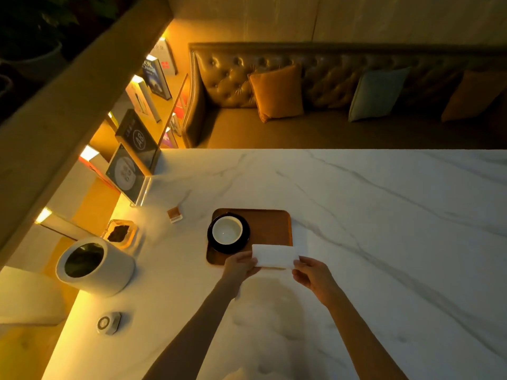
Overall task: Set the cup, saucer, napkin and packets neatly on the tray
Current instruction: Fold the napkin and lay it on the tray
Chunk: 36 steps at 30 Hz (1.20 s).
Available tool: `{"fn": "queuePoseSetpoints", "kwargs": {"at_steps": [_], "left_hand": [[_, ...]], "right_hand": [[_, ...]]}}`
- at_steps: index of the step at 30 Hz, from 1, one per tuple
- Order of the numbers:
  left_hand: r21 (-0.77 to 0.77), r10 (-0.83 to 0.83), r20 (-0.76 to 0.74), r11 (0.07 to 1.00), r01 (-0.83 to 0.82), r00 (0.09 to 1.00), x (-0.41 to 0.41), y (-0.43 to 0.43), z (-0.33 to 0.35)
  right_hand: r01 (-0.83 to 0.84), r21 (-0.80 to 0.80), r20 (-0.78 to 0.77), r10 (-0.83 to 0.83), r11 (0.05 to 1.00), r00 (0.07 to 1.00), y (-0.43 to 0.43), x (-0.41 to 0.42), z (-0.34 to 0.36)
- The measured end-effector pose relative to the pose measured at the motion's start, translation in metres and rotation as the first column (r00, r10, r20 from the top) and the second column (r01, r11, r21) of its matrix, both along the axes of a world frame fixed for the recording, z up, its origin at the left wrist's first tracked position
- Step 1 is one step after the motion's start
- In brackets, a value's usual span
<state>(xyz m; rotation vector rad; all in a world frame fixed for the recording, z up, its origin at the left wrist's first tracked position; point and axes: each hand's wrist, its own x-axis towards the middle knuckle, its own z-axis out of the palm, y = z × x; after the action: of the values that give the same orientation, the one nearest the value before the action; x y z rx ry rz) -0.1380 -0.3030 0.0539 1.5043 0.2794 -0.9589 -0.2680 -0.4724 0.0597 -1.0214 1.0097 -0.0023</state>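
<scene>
On a white marble table [356, 215] in a dim, amber-lit lounge, a person's left hand [238, 266] and right hand [311, 272] each pinch one short end of a folded white napkin [275, 256]. Its long axis runs left to right between them, over the near edge of a wooden tray [270, 226]. A white cup [227, 230] sits on a black saucer [244, 242] at the tray's left side; a small packet [174, 215] lies on the table beyond.

A white cup [227, 230] sits on a black saucer [219, 246], brown tray [271, 224], white napkin [275, 256], grey-veined white surface [384, 215].
</scene>
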Motion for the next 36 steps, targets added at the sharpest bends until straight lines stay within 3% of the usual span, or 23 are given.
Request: {"fn": "queuePoseSetpoints", "kwargs": {"at_steps": [14, 21, 26, 29, 31, 34, 36], "left_hand": [[0.331, 0.031, -0.056, 0.944, -0.011, 0.998, 0.050, -0.051, -0.097], [0.385, -0.015, -0.025, 0.923, 0.024, 1.000, 0.055, -0.053, -0.111], [0.531, -0.224, 0.138, 0.839, 0.119, 0.965, 0.050, -0.049, -0.108], [0.648, -0.421, 0.326, 0.751, 0.124, 0.846, 0.035, -0.046, -0.104], [0.729, -0.635, 0.382, 0.654, 0.203, 0.672, 0.023, -0.048, -0.102], [0.822, -0.873, 0.269, 0.429, 0.374, 0.408, 0.008, -0.049, -0.107], [0.845, -0.930, 0.184, 0.316, 0.432, 0.319, 0.003, -0.048, -0.111]], "right_hand": [[-0.245, -0.153, -0.329, 0.184, 0.957, 0.926, -0.032, 0.072, -0.091], [-0.287, -0.248, -0.369, 0.184, 0.925, 0.911, -0.030, 0.075, -0.115], [-0.369, -0.368, -0.423, 0.200, 0.853, 0.884, -0.022, 0.073, -0.120], [-0.452, -0.546, -0.469, 0.189, 0.706, 0.863, -0.011, 0.066, -0.119], [-0.565, -0.655, -0.512, 0.256, 0.501, 0.820, -0.002, 0.061, -0.119], [-0.679, -0.726, -0.602, 0.378, 0.108, 0.704, 0.006, 0.057, -0.116], [-0.748, -0.663, -0.691, 0.396, -0.017, 0.604, 0.006, 0.055, -0.115]]}}
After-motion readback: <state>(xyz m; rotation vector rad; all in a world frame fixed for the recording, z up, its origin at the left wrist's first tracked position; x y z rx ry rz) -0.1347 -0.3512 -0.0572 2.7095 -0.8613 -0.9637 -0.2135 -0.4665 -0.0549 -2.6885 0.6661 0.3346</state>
